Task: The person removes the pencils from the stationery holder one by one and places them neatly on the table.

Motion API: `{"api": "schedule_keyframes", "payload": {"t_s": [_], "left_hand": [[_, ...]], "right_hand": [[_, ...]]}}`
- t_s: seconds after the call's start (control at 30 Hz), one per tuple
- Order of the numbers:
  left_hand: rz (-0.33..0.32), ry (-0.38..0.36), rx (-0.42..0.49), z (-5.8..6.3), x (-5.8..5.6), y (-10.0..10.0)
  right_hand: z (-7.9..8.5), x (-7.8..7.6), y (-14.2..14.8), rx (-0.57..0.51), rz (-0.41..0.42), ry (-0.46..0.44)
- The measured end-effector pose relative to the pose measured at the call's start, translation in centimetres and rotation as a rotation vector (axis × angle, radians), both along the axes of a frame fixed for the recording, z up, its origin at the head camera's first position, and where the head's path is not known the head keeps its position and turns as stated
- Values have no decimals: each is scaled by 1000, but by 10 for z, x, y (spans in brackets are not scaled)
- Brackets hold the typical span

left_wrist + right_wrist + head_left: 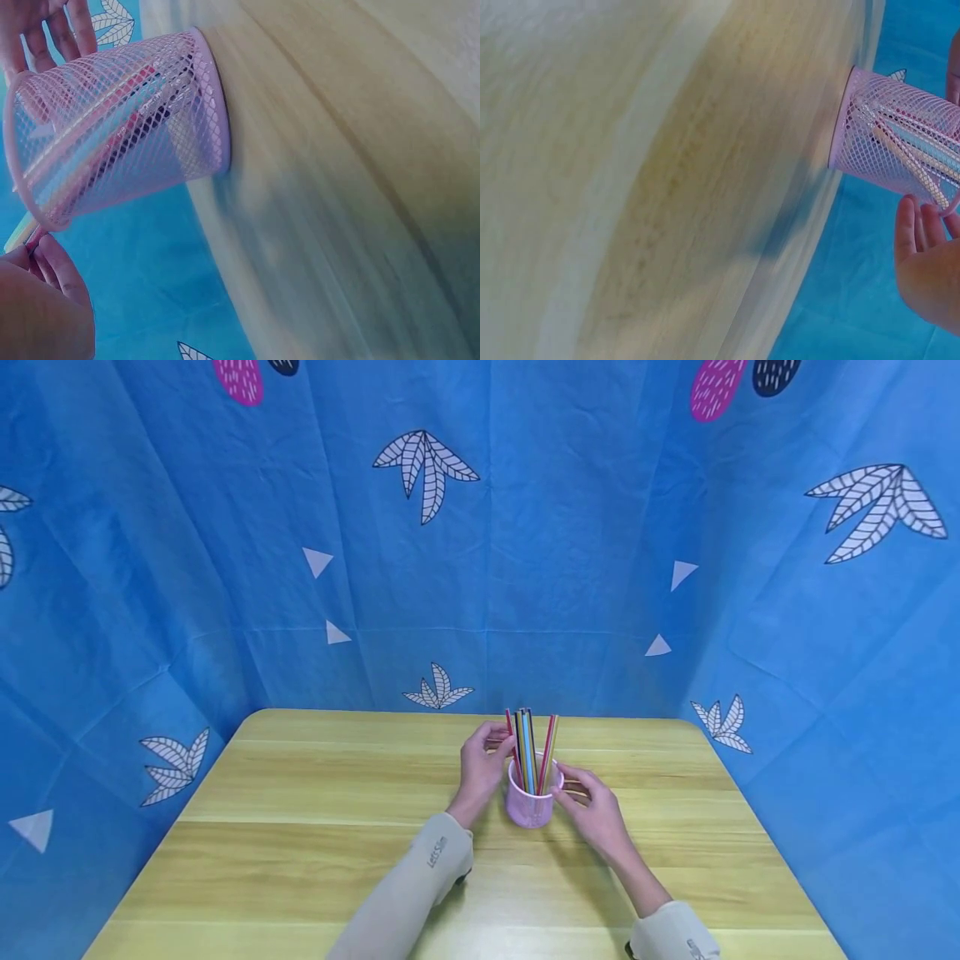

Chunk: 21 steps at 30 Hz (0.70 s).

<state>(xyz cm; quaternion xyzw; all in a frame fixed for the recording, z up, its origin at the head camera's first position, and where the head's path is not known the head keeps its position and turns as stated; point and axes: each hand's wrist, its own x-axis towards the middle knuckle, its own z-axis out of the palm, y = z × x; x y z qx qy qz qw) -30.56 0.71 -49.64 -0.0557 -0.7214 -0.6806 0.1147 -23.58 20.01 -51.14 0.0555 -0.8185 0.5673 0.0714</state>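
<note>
A pink mesh pencil cup (529, 810) stands upright on the table, with several coloured pencils (528, 752) leaning in it, their tops above the rim. My left hand (483, 764) is at the cup's left side, where thumb and fingers pinch a red pencil (508, 720) near its top. At the right side my right hand (596, 814) holds the cup by its rim, the thumb in front and the fingers around the side. Through the mesh in the left wrist view, the pencils' lower parts (112, 127) lie slanted inside the cup (214, 105).
The wooden table (300, 843) extends around the cup. Behind it and at both sides hangs a blue cloth (555, 568) with printed leaves and triangles, close to the table's back edge.
</note>
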Motion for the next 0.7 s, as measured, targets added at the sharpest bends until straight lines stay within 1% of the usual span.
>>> {"api": "schedule_keyframes", "payload": {"t_s": [0.07, 0.2, 0.33, 0.57, 0.7], "left_hand": [[2, 14, 7, 2, 0, 0], [2, 17, 43, 3, -1, -2], [1, 18, 73, 5, 1, -4], [-22, 91, 99, 10, 4, -8], [-30, 106, 104, 16, 6, -10]], "right_hand": [[0, -1, 0, -1, 0, 2], [0, -2, 1, 2, 5, 9], [0, -2, 0, 6, 5, 13], [-2, -2, 1, -8, 4, 14], [-3, -2, 1, -4, 4, 21]]}}
